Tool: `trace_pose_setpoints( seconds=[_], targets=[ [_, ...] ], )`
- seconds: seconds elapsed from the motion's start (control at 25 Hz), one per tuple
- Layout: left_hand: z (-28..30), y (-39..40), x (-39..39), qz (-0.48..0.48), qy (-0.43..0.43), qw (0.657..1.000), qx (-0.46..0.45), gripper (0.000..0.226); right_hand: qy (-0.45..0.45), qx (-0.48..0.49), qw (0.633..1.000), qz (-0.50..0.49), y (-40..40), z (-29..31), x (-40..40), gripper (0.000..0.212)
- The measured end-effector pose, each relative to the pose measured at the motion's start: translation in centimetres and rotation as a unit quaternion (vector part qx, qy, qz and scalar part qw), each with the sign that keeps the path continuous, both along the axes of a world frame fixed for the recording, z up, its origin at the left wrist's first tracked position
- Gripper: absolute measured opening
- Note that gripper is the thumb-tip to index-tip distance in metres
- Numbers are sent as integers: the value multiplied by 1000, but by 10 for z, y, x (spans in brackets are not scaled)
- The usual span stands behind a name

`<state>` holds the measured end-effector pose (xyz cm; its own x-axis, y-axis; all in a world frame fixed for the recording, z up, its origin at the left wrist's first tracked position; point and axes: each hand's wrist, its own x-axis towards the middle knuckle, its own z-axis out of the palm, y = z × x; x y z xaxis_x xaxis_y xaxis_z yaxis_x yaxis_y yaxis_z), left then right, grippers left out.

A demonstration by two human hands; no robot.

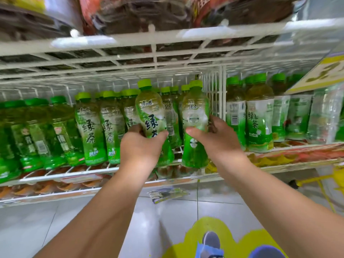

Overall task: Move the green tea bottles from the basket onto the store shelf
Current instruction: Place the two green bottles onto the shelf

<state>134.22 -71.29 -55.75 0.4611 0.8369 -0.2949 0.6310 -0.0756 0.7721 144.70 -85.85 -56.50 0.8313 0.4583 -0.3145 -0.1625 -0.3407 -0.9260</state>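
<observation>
My left hand (141, 146) grips a green tea bottle (150, 110) with a light green cap, held upright just in front of the white wire shelf (67, 173). My right hand (212, 138) grips a second green tea bottle (195, 116) beside it, its base near the shelf's front edge. Both bottles stand in front of a gap in the row. Several matching green tea bottles (89, 127) fill the shelf to the left. The basket is not in view.
A white wire divider (216, 88) separates more green bottles (258, 116) on the right. An upper wire shelf (149, 51) with packaged goods hangs close overhead. Lower shelves hold orange-labelled bottles (41, 187). A yellow frame (320, 181) stands at the right; tiled floor and my shoes lie below.
</observation>
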Motion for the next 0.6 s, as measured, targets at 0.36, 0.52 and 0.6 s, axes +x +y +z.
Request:
trace_pose_setpoints(
  seconds=[0.36,0.52,0.6],
  targets=[
    [-31,14,38,-16,28,997,76,46,-29,13,999,-14,37,-27,25,61],
    [-41,11,47,-17,60,994,91,52,-30,10,999,-21,47,-42,27,75],
    [-48,7,51,-12,71,992,99,55,-20,8,999,-34,50,-49,29,68]
  ],
)
